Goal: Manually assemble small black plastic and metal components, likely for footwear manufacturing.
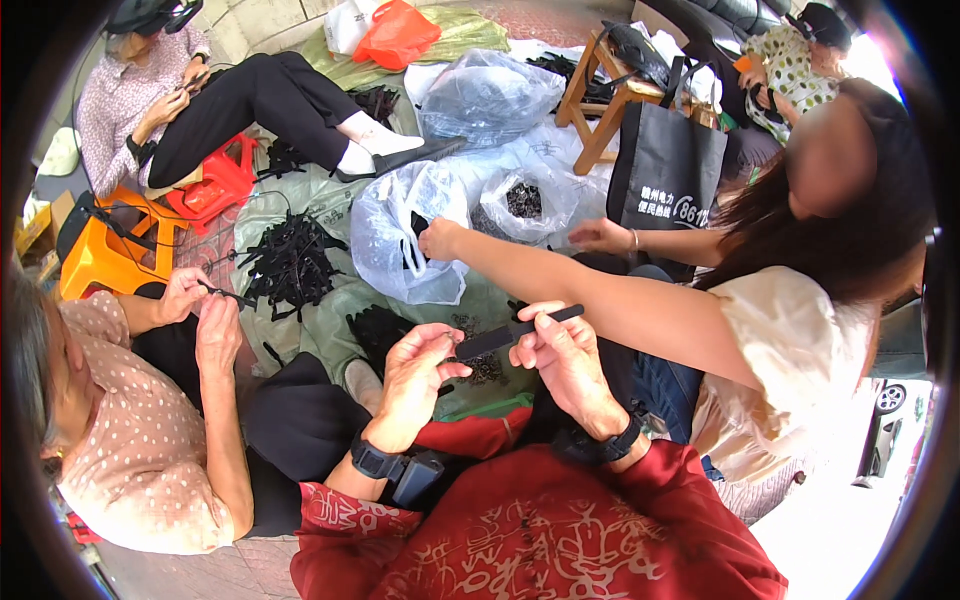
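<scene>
In front of my red shirt I hold a flat black strap (485, 342) slantwise, its right end higher. My left hand (410, 375) pinches its left end between thumb and fingers. Further right, my right hand (568, 362) grips it, and a short length sticks out beyond the fingers. A wristband with a device sits on each of my wrists. Beneath the strap, small dark bits (487, 372) lie scattered on the green sheet. Several more black strips (378, 332) lie just beyond my left hand.
On the left, a person handles a thin black strip (228, 294) beside a heap of black strips (290, 262). A person at right reaches into a clear plastic bag (375, 245). Behind stand an open bag of small dark pieces (523, 200), a black tote (665, 165) and stools (125, 250).
</scene>
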